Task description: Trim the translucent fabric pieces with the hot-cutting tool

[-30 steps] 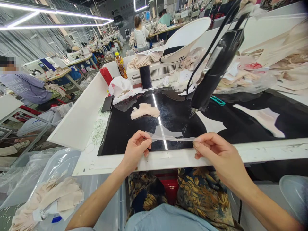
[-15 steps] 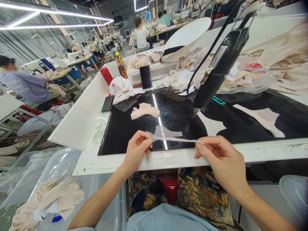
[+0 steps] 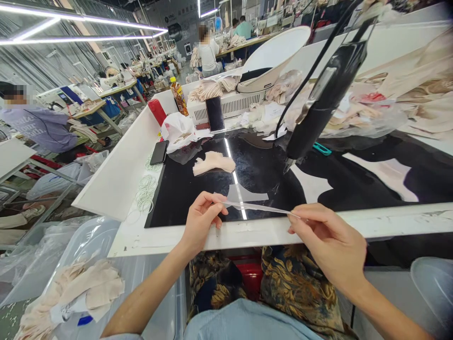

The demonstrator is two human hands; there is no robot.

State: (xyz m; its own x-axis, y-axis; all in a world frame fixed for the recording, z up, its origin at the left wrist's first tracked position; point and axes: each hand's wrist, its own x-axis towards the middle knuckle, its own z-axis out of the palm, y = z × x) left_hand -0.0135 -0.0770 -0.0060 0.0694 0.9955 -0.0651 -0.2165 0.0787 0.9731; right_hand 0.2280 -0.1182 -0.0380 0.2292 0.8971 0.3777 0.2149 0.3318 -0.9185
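Note:
A thin, see-through strip (image 3: 258,207) is stretched between my two hands over the near edge of the black glossy worktop (image 3: 198,189). My left hand (image 3: 201,221) pinches its left end with thumb and fingers closed. My right hand (image 3: 327,243) pinches the right end, fingers curled. A black hanging tool (image 3: 320,108) on a cable dangles above the worktop, tip pointing down, just beyond my right hand. A beige fabric piece (image 3: 213,163) lies further back on the black surface.
A phone (image 3: 159,152) lies at the worktop's left edge; another phone (image 3: 214,114) leans against a white box. White elastic rings (image 3: 144,189) lie on the left rim. A clear bin with beige pieces (image 3: 74,290) sits lower left. Fabric heaps (image 3: 389,104) fill the right. Other people work behind.
My right hand has dropped lower and nearer, tilting the strip down toward the right. The left hand stayed almost in place.

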